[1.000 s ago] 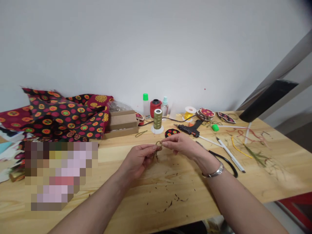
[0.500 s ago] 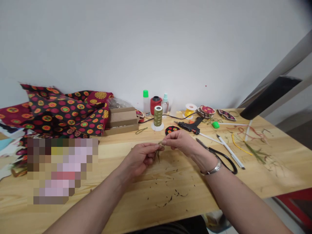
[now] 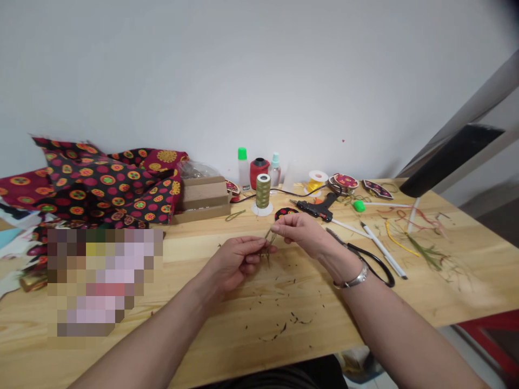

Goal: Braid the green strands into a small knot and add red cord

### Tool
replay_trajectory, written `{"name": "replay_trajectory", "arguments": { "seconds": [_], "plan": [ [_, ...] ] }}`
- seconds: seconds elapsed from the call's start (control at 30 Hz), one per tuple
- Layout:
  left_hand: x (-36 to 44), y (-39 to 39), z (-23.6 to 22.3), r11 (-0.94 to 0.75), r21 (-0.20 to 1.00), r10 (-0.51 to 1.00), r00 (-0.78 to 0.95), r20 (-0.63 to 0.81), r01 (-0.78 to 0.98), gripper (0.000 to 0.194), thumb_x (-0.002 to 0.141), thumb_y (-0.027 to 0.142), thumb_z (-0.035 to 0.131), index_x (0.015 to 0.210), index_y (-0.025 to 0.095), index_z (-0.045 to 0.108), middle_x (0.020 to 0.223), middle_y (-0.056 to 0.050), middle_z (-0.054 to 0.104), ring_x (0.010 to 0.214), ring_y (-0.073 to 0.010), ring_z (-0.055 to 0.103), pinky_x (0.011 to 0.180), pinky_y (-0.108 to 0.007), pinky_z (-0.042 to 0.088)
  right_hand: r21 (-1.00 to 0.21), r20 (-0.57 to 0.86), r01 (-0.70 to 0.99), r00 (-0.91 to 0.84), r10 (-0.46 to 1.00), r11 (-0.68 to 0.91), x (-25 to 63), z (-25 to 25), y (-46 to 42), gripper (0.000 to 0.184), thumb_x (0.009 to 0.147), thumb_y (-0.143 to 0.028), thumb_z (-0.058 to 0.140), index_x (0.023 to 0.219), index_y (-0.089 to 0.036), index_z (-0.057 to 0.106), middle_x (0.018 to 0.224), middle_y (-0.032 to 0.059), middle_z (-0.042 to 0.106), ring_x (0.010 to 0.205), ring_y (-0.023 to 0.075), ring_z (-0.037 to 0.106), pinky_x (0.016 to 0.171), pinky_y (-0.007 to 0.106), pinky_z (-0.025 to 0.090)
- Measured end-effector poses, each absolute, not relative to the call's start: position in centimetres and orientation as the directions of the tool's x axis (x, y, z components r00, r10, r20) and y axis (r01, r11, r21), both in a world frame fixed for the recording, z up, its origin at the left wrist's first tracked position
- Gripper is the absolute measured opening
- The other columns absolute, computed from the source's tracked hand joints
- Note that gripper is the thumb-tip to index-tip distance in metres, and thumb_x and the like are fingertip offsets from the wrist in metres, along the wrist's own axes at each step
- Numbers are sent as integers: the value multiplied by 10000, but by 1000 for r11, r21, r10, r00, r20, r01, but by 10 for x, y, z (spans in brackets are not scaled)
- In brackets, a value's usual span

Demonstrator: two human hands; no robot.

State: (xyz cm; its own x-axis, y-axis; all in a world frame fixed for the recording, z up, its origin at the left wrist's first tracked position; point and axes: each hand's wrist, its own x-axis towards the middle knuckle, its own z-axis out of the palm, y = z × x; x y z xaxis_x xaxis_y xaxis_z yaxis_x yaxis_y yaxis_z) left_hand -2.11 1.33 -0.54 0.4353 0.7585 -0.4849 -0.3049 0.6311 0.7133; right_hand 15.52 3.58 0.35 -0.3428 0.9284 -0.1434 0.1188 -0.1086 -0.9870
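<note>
Between my hands is a small loop of olive-green cord [image 3: 269,237], with loose ends hanging below my left fingers. My left hand [image 3: 239,259] is closed, pinching the cord's lower part between thumb and forefinger. At the loop's upper end my right hand [image 3: 298,232] pinches the cord too, a silver bracelet on its wrist. A spool of olive thread [image 3: 263,193] stands just beyond, on a white base. A round patterned fabric piece [image 3: 286,214] lies partly behind my right hand. Under the right wrist are black-handled scissors [image 3: 373,265], partly covered.
A black glue gun [image 3: 320,207] with a cable lies behind my right hand. White pens [image 3: 383,250] and tangled threads [image 3: 430,251] are to the right. Patterned cloth [image 3: 109,183] and a cardboard box [image 3: 205,197] sit at left. Bottles [image 3: 242,170] and a red spool [image 3: 259,173] line the wall.
My right hand has drawn slightly up and away from the left, and the cord loop between them now shows longer. The left hand has barely moved.
</note>
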Motion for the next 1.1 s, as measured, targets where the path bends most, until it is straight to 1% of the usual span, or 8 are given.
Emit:
{"name": "replay_trajectory", "arguments": {
  "seconds": [0.23,0.47,0.67,0.93,1.1],
  "plan": [
    [-21,11,-5,643,698,750,443,-492,-314,57,694,123,629,718,71,626,753,-84,627,393,22,309,339,-100,149,-992,-115,91,-368,923,-87,156,0,37,250,696,-384,592,650,-143,548,548,-55,381,492,57,305,482,211,254],
    [-20,12,-4,644,694,748,455,-483,-322,51,699,119,623,715,71,610,750,-77,612,392,22,313,339,-99,144,-990,-128,95,-356,926,-100,156,0,37,252,694,-393,593,668,-145,551,563,-51,402,502,61,328,499,214,273],
    [-21,12,-6,643,691,752,442,-489,-330,42,710,132,622,735,103,604,685,-58,611,373,20,295,340,-99,142,-993,-114,75,-346,931,-94,156,-1,37,244,689,-386,599,695,-143,580,570,-42,440,497,61,334,482,211,271],
    [-20,11,-5,615,731,771,417,-481,-294,168,684,198,668,791,69,658,668,-57,594,395,17,292,349,-112,129,-994,-109,62,-316,942,-94,155,0,37,234,680,-375,603,681,-141,598,608,-26,500,517,63,367,508,218,286],
    [-18,10,-4,575,781,798,380,-468,-245,228,635,226,715,797,71,681,684,-61,593,408,14,296,361,-135,128,-993,-112,57,-287,951,-99,157,-1,38,258,676,-396,607,672,-138,593,604,-24,498,522,66,372,517,222,294]
  ]
}}
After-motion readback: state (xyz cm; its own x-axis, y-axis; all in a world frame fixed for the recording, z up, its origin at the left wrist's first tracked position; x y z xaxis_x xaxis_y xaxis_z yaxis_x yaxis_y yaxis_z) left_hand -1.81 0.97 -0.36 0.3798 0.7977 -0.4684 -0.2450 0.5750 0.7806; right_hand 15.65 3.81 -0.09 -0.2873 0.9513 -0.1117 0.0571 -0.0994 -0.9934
